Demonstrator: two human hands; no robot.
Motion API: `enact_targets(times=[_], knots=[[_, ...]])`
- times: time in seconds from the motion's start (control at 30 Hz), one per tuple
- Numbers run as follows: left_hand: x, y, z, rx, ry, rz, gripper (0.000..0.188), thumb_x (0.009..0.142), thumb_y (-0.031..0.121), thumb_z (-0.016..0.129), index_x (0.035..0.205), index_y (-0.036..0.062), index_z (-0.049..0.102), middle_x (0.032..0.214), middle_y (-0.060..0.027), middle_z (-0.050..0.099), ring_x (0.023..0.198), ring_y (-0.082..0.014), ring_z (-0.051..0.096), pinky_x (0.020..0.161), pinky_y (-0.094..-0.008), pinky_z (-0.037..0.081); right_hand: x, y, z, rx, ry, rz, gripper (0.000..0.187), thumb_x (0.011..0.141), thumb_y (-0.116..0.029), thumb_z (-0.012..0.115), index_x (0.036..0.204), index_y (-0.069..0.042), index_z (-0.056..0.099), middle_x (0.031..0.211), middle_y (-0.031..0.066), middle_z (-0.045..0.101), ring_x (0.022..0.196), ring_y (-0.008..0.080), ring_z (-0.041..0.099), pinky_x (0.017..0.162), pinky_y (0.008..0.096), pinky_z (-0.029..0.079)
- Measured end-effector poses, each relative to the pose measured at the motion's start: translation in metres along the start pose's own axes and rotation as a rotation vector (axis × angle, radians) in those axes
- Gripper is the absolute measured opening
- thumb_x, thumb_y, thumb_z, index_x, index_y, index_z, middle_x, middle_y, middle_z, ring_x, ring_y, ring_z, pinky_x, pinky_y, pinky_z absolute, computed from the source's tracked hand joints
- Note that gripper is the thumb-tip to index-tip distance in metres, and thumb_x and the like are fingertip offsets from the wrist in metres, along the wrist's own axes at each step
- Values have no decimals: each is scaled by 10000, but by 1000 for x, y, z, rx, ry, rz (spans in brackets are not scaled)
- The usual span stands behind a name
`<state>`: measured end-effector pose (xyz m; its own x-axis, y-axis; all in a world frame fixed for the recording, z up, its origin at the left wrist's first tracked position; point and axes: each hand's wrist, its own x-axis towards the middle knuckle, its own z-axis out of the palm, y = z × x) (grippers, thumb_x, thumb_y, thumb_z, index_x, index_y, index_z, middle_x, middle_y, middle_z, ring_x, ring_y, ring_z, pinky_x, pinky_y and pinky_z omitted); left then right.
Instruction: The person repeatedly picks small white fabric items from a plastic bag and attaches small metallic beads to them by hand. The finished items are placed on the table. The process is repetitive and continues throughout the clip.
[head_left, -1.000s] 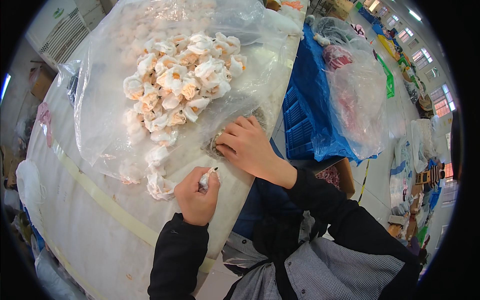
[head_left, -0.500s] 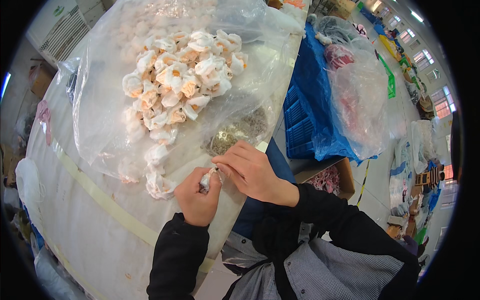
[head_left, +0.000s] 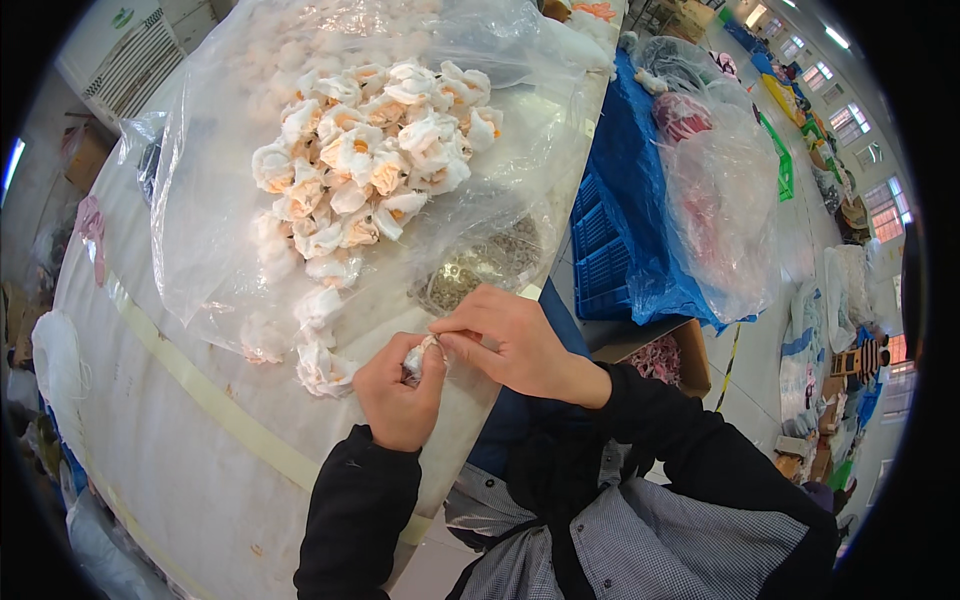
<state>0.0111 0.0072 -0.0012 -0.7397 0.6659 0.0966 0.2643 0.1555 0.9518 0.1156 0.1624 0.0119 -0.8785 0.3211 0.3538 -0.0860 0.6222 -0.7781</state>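
Near the table's edge my left hand (head_left: 398, 398) is closed around a small white artificial flower (head_left: 415, 364), which the fingers mostly cover. My right hand (head_left: 525, 348) meets it from the right, thumb and forefinger pinched together at the flower's end; whatever lies between those fingertips is too small to make out. Beyond my hands, many white cloth flowers with peach-orange centres (head_left: 388, 170) are heaped on a large clear plastic sheet or bag (head_left: 195, 230). A few more trail down toward my left hand, the nearest flower (head_left: 322, 370) lying beside it.
A clear bag of small greenish-grey pieces (head_left: 478, 265) lies just past my right hand on the pale table (head_left: 190, 440). Right of the table stand a blue crate (head_left: 598, 250) with blue sheeting and plastic bags, and a cardboard box (head_left: 692, 360) holding pink material.
Both hands stay together at the flower, with only a slight shift of the right fingertips. The whole view has moved a little, so the table appears slightly farther right.
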Motion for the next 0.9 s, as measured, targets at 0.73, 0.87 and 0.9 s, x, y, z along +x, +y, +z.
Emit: enact_targets(times=[0.73,0.87,0.9], knots=[[-2,-7,4,85,-67,125,92,919,109,708,927,17,699,680,-119,593,546,-158,515,549,-311,426,15,-4,-15,82,-341,70,110,906,-26,678,951,-21,578,876,161,643,860,391,642,742,449,491],[-4,-9,4,103,-83,132,83,917,103,709,929,21,700,676,-123,594,551,-166,532,552,-316,434,11,-2,-18,175,-355,152,108,911,-26,685,957,-15,588,841,161,639,790,372,641,698,417,492],[-3,-8,4,102,-89,137,83,917,103,710,929,22,700,674,-123,593,550,-167,534,551,-317,435,10,0,-18,192,-348,160,109,913,-28,688,959,-14,591,837,160,638,779,366,639,690,410,491]])
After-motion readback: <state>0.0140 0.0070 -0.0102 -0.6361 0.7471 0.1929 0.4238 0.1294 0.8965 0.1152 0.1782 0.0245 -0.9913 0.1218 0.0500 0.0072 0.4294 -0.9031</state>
